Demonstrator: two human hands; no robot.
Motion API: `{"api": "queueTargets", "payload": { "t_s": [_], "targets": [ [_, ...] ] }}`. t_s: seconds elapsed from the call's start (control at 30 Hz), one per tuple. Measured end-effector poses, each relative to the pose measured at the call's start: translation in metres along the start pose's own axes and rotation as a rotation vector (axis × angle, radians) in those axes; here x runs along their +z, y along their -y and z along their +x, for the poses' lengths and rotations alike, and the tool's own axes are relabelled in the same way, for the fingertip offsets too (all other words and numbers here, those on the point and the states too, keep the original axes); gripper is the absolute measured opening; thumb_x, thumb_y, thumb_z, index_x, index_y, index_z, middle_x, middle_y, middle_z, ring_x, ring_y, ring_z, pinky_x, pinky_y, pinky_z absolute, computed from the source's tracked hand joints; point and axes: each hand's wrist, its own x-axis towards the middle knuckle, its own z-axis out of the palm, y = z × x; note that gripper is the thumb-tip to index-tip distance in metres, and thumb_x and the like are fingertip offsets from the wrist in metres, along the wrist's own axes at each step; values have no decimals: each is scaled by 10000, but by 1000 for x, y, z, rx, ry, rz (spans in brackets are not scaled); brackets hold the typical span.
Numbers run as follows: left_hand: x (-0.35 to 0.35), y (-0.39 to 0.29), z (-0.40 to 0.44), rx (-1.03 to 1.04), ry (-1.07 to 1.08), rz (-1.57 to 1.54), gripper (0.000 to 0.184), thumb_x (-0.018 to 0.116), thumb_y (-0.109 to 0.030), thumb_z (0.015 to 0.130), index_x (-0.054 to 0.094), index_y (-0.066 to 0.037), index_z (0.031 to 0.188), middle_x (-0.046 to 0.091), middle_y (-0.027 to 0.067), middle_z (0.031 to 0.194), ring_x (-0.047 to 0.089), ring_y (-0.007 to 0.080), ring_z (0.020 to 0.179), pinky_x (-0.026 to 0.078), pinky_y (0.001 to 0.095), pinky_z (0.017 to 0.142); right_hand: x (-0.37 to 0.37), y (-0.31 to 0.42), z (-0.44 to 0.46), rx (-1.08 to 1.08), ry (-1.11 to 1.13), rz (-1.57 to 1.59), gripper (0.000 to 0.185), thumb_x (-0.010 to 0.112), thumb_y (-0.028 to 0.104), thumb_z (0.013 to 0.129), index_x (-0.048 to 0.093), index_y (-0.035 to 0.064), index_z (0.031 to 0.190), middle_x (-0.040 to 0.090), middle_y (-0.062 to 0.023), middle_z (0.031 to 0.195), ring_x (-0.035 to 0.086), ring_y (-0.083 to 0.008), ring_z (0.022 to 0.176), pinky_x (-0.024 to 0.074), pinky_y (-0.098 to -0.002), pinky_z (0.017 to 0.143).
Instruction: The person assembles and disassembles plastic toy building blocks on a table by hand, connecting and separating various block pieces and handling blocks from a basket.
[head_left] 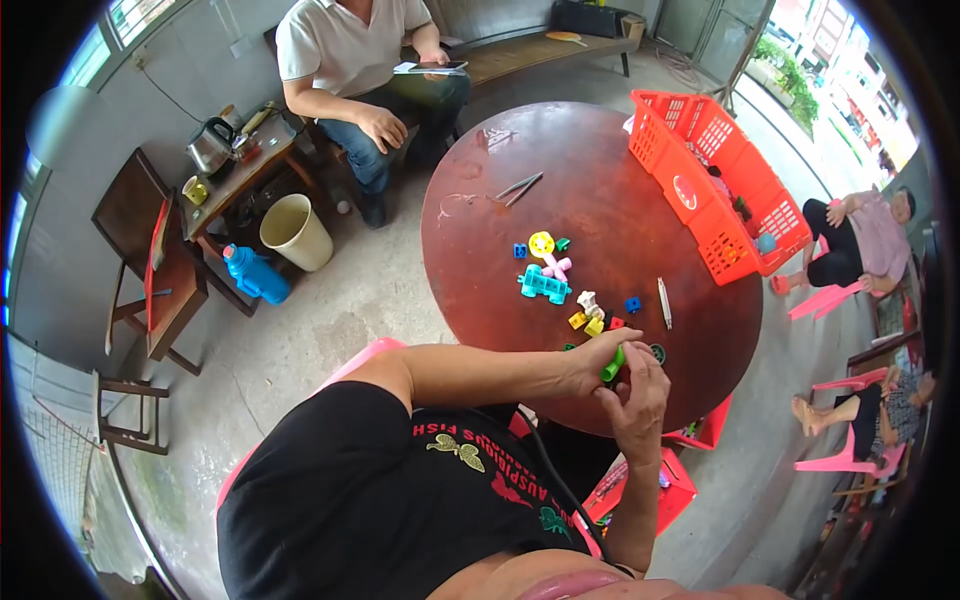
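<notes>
My left hand [597, 368] and my right hand [638, 402] meet over the near edge of the round table [600, 190]. Between their fingers is a bright green toy piece [612, 364], gripped by both. Just beyond my fingers lie red, yellow and white blocks [590, 305], with a blue block [632, 304] to their right. Farther left on the tabletop are a teal toy piece [543, 285], a pink piece [556, 267], a yellow round piece [541, 244] and another blue block [520, 251]. A dark green wheel-like piece [657, 354] is partly beside my right hand.
Red baskets [683, 190] stand on the table's right side. A pen-like item [665, 303] and thin tools [520, 188] lie on it. Red bins [676, 490] are below. A seated person [350, 60] is across; two more people sit at right. A bucket [297, 233] stands left.
</notes>
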Motion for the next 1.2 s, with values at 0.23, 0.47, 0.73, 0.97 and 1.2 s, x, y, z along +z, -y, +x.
{"api": "queueTargets", "payload": {
  "t_s": [0.23,0.47,0.73,0.97,1.2],
  "targets": [
    [-6,13,-43,-314,27,-235,457,446,-584,894,604,-157,927,615,69,956,584,251,922,459,442,887,-2,15,2,-2,142,101,543,717,30,624,553,76,1140,595,-106,1030,575,-310,917,446,-391,797],
    [-30,33,-37,-161,17,-109,404,479,-562,904,606,-185,832,615,33,860,584,190,840,487,367,770,10,23,-10,-28,118,69,465,684,108,646,568,89,1095,594,-111,991,589,-290,918,428,-390,743],
    [-29,48,-32,-46,208,-235,526,318,-590,952,564,-136,1051,613,39,1075,571,203,1032,414,399,973,39,8,-24,154,-191,113,379,638,116,784,515,15,1128,584,-188,996,580,-369,899,447,-426,779],
    [-20,57,-43,-256,-10,127,205,516,44,867,554,13,1066,569,139,1062,553,307,1110,417,419,1071,-9,-47,-88,573,-335,855,357,595,18,858,491,57,1197,588,-39,974,561,-106,925,452,-243,830],
    [-25,54,-18,-477,169,93,163,517,-79,925,562,-54,1080,599,126,1039,591,252,1051,552,286,831,4,-117,-263,1114,-595,924,216,630,117,852,530,43,1030,597,-22,830,584,-72,734,455,-215,574]
  ]
}}
